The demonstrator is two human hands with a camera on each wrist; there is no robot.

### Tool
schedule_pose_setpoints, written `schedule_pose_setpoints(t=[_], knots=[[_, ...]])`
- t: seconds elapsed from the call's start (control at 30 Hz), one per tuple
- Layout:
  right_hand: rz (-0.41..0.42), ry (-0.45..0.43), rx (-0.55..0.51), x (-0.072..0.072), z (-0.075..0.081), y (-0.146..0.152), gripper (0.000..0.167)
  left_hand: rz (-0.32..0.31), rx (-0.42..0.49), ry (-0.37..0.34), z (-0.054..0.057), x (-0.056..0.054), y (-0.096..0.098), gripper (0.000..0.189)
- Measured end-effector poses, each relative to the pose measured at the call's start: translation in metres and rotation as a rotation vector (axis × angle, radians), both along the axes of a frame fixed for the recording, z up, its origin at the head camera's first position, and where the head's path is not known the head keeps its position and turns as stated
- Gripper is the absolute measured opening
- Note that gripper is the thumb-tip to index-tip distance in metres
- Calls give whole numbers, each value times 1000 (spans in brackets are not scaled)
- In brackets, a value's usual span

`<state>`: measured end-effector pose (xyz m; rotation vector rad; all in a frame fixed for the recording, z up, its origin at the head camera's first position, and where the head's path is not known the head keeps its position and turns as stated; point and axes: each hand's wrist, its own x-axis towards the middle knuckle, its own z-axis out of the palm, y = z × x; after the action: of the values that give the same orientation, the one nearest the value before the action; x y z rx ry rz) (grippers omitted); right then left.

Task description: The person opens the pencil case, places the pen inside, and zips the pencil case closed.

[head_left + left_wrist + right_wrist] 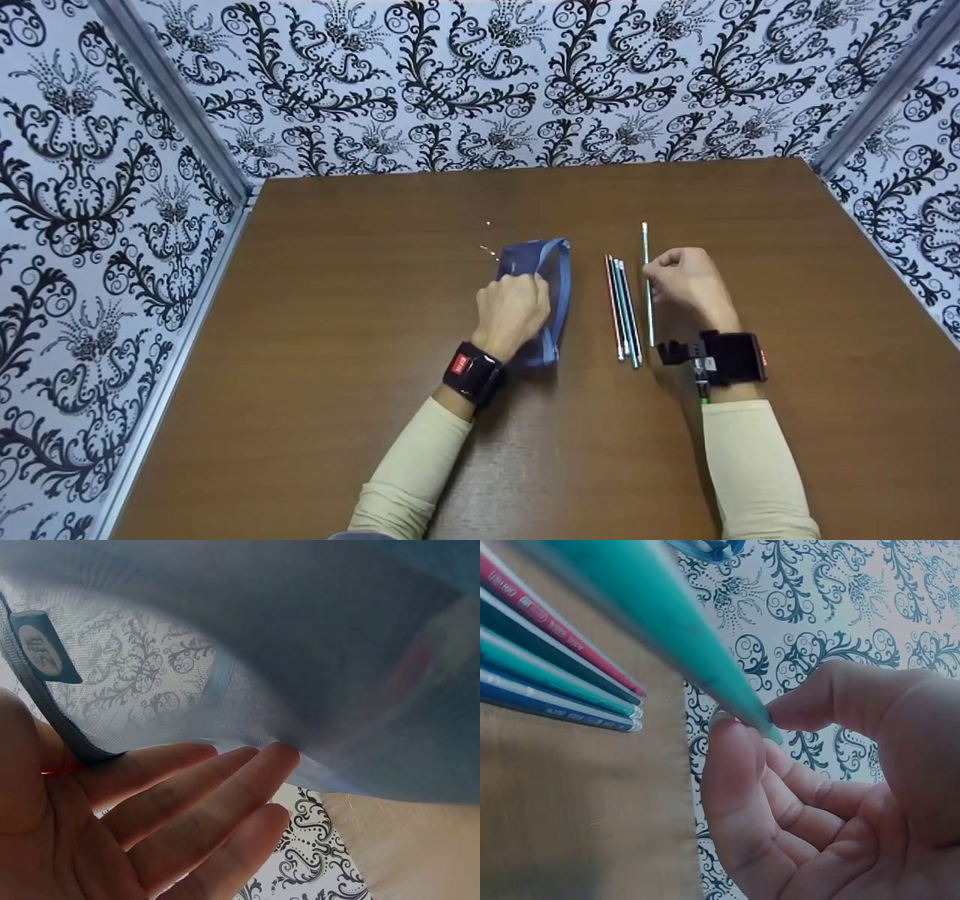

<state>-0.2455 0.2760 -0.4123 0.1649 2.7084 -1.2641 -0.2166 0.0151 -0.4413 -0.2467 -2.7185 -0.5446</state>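
A blue mesh zip pouch (519, 259) stands at the middle of the table, its blue-edged side facing right. My left hand (514, 309) grips it near the edge; in the left wrist view the see-through mesh (142, 682) rises above the fingers (210, 817), with the thumb side at the left. My right hand (688, 279) pinches a green pencil (650, 319) between thumb and forefinger, seen large in the right wrist view. Left of it, several pencils (622, 311) lie side by side, a red one (547, 611) and a blue one (562, 709) among them.
The brown wooden table (337, 315) is walled at the back and sides by white panels (465, 90) with black scroll patterns. Small shiny bits (488, 249) show just beyond the pouch. Dark camera straps (474, 373) sit on both wrists.
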Motion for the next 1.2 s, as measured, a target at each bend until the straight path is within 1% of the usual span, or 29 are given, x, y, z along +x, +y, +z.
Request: schedule_pose_setpoints(t=[0.17, 0.3, 0.43, 0.67, 0.93, 1.1, 1.2], knots=[[7, 8, -11, 2, 4, -2, 27, 4, -1, 11, 0, 0, 0, 47], [9, 18, -58, 5, 7, -4, 29, 9, 2, 19, 1, 1, 0, 46], [-6, 26, -104, 7, 9, -5, 29, 12, 7, 6, 2, 1, 1, 46], [-27, 31, -229, 8, 8, -10, 26, 9, 4, -2, 2, 1, 0, 47], [-20, 29, -271, 7, 10, -11, 28, 7, 5, 14, 3, 2, -1, 49], [-40, 46, -339, 7, 12, -14, 26, 8, 3, 4, 4, 2, -1, 49], [-42, 64, -368, 7, 12, -14, 32, 11, 5, 1, 4, 2, 0, 48]])
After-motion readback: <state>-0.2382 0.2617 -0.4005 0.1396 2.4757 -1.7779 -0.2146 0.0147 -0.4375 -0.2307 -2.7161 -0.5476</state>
